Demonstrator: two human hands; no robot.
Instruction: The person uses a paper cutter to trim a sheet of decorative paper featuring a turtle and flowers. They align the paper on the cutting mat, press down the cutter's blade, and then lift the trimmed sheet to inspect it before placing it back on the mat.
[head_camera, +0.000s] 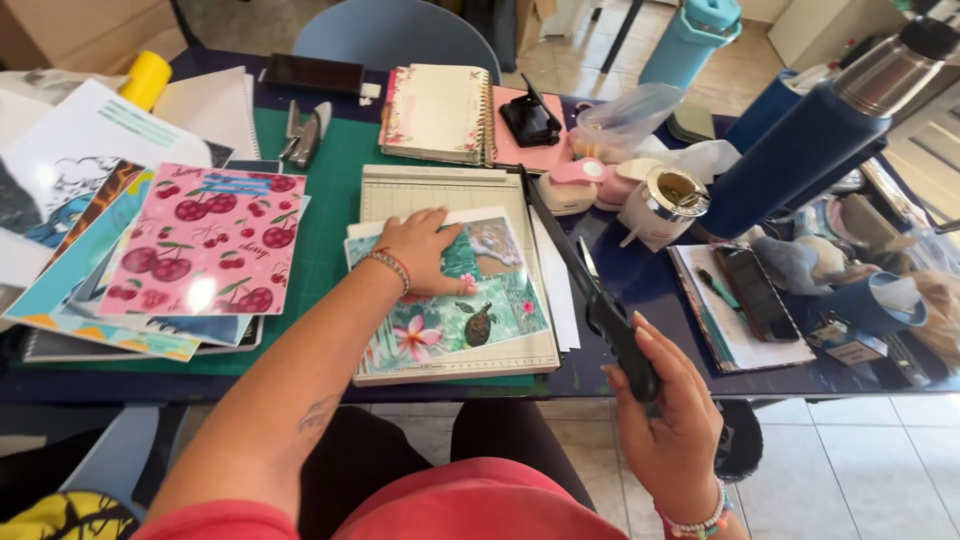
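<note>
Left hand (425, 250) lies flat, fingers spread, on a printed turtle-and-flower sheet (455, 305) resting on the guillotine paper trimmer (440, 190). Right hand (665, 410) is wrapped around the raised blade arm's black handle (625, 345). Sheet looks thin, light, glossy & prob. slippery; pin it flat near the cutting edge.

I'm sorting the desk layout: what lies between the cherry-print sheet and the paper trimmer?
Only a bare strip of green cutting mat separates the cherry-print sheet from the paper trimmer, as the head view shows.
</note>
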